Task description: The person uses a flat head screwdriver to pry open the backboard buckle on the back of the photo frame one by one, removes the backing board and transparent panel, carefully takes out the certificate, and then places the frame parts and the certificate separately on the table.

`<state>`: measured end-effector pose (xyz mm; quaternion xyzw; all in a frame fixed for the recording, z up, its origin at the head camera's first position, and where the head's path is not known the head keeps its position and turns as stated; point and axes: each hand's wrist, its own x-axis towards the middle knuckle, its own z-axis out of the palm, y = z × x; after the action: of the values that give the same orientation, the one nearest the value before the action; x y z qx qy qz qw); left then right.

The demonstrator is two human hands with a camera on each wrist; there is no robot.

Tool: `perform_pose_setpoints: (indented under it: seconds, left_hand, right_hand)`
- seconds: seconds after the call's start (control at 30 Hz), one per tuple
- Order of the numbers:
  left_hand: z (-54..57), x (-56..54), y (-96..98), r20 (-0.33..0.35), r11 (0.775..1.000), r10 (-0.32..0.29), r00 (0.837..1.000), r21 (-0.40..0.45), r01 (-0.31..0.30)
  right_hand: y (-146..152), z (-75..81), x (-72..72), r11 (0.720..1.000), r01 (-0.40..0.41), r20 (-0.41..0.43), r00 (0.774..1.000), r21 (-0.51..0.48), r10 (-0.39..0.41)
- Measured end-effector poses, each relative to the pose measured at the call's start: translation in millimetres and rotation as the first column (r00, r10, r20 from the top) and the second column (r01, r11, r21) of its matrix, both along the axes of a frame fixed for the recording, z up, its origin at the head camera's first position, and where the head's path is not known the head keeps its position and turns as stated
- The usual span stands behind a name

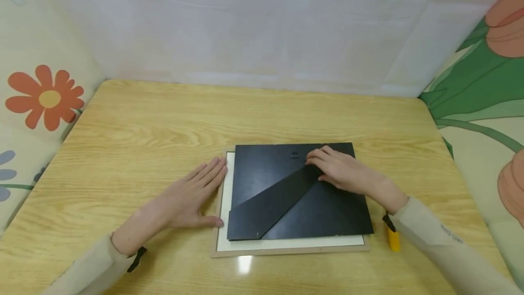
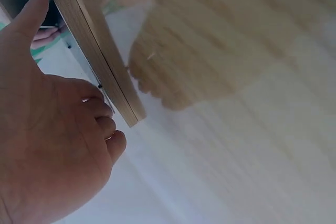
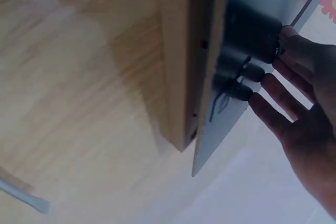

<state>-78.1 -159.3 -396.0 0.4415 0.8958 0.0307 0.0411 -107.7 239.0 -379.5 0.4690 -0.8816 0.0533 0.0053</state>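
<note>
A picture frame (image 1: pixel 286 252) with a thin wooden rim lies on the table, its inside off-white at the uncovered left and front. Over it sits a black backing board (image 1: pixel 262 172), shifted toward the back and right. In the right wrist view the board's edge (image 3: pixel 202 150) stands apart from the wooden rim. My right hand (image 1: pixel 341 170) pinches the upper end of the board's black stand leg (image 1: pixel 278 201), which slants across it. Along the frame's left side rests my left hand (image 1: pixel 192 199), fingers straight and thumb spread, fingertips touching the rim.
A small yellow object (image 1: pixel 393 239) lies right of the frame, partly hidden by the right sleeve. The wooden table (image 1: pixel 163 117) ends at a white sheet (image 1: pixel 245 26) behind, with flower-patterned cloth on both sides.
</note>
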Motion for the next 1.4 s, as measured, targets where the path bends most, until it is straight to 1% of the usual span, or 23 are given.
perform_pose_setpoints:
  seconds: [0.17, 0.3, 0.37, 0.4, 0.43, 0.47, 0.5, 0.57, 0.6, 0.63, 0.67, 0.7, 0.73, 0.77, 0.83, 0.9, 0.97, 1.1, 1.2, 1.23, 1.27, 1.33, 1.4]
  left_hand:
    - [-2.3, 3.3, 5.8, 0.023, 0.999, -0.033, 0.999, 0.023, 0.032]
    - [-2.6, 6.2, 8.8, 0.022, 0.999, -0.038, 0.999, 0.018, 0.037]
    - [-2.3, 6.9, 9.3, 0.018, 0.999, -0.031, 0.999, 0.016, 0.030]
    - [-2.1, 7.1, 9.4, 0.017, 1.000, -0.027, 0.999, 0.015, 0.027]
    - [-2.3, 7.2, 9.9, 0.017, 1.000, -0.026, 1.000, 0.016, 0.026]
    - [-2.6, 7.5, 10.2, 0.012, 0.999, -0.028, 1.000, 0.019, 0.027]
    - [-2.7, 7.9, 10.3, 0.006, 0.999, -0.027, 1.000, 0.023, 0.027]
    - [-2.9, 9.4, 9.7, -0.011, 0.999, -0.025, 1.000, 0.027, 0.026]
    - [-3.0, 10.6, 9.1, -0.014, 0.999, -0.021, 1.000, 0.026, 0.021]
    - [-2.5, 11.3, 8.6, -0.018, 1.000, -0.018, 1.000, 0.023, 0.018]
    - [-2.1, 12.2, 8.1, -0.019, 1.000, -0.015, 1.000, 0.021, 0.015]
    - [-1.6, 13.0, 7.7, -0.015, 1.000, -0.010, 1.000, 0.018, 0.010]
    - [-1.2, 13.8, 7.5, -0.007, 1.000, -0.005, 1.000, 0.015, 0.005]
    - [-1.0, 14.5, 7.7, 0.004, 1.000, -0.002, 1.000, 0.015, 0.002]
    - [-0.4, 15.5, 8.9, 0.031, 1.000, 0.002, 1.000, 0.016, -0.003]
    - [-0.4, 16.0, 10.7, 0.052, 1.000, 0.000, 0.999, 0.024, -0.001]
    - [-0.5, 16.6, 11.7, 0.062, 0.999, -0.003, 0.998, 0.033, 0.001]
    - [-1.8, 17.1, 12.0, 0.060, 0.999, -0.001, 0.998, 0.050, -0.002]
    - [-1.4, 17.4, 12.0, 0.063, 0.999, 0.018, 0.998, 0.041, -0.021]
    - [-1.2, 17.4, 12.0, 0.066, 0.999, 0.025, 0.998, 0.036, -0.027]
    - [-0.4, 17.6, 12.3, 0.067, 0.999, 0.029, 0.997, 0.028, -0.031]
    - [0.6, 17.8, 12.6, 0.066, 0.999, 0.032, 0.997, 0.023, -0.034]
    - [1.4, 18.1, 13.0, 0.068, 0.999, 0.037, 0.997, 0.021, -0.038]
  right_hand:
    - [5, -5.5, 1.8, 1.000, 0.011, 0.037, 0.999, 0.006, -0.012]
    - [9, -9.2, 3.6, 0.999, 0.031, 0.044, 0.999, -0.045, -0.029]
    - [13, -8.8, 6.3, 0.991, 0.093, 0.056, 0.995, -0.095, -0.088]
    - [16, -8.4, 8.3, 0.981, 0.148, 0.061, 0.988, -0.125, -0.141]
    - [21, -7.7, 11.1, 0.962, 0.222, 0.071, 0.974, -0.157, -0.213]
    - [26, -7.1, 14.5, 0.932, 0.309, 0.099, 0.950, -0.191, -0.295]
    - [31, -6.3, 18.1, 0.887, 0.405, 0.145, 0.913, -0.221, -0.380]
    - [43, -6.0, 25.7, 0.781, 0.573, 0.282, 0.814, -0.250, -0.507]
    - [48, -6.1, 29.4, 0.729, 0.640, 0.360, 0.758, -0.245, -0.544]
    - [53, -6.6, 32.8, 0.683, 0.694, 0.449, 0.697, -0.228, -0.559]
    - [57, -7.3, 36.1, 0.649, 0.732, 0.528, 0.642, -0.206, -0.556]
    - [60, -8.3, 38.8, 0.625, 0.760, 0.591, 0.591, -0.180, -0.549]
    - [62, -9.4, 41.2, 0.610, 0.778, 0.640, 0.549, -0.154, -0.538]
    - [63, -10.4, 43.3, 0.598, 0.790, 0.676, 0.515, -0.135, -0.527]
    - [65, -12.7, 46.6, 0.570, 0.814, 0.729, 0.459, -0.114, -0.508]
    - [67, -15.0, 49.0, 0.541, 0.835, 0.759, 0.418, -0.104, -0.499]
    - [70, -16.4, 49.4, 0.510, 0.855, 0.805, 0.366, -0.093, -0.467]
    - [82, -16.4, 49.6, 0.455, 0.888, 0.910, 0.235, -0.060, -0.341]
    - [89, -14.9, 49.4, 0.432, 0.901, 0.962, 0.150, -0.039, -0.226]
    - [91, -14.7, 49.2, 0.425, 0.905, 0.974, 0.128, -0.036, -0.190]
    - [93, -14.8, 49.0, 0.419, 0.907, 0.982, 0.112, -0.038, -0.152]
    - [94, -14.9, 48.6, 0.404, 0.914, 0.993, 0.087, -0.046, -0.083]
    - [94, -15.3, 48.1, 0.379, 0.924, 0.997, 0.071, -0.054, -0.030]
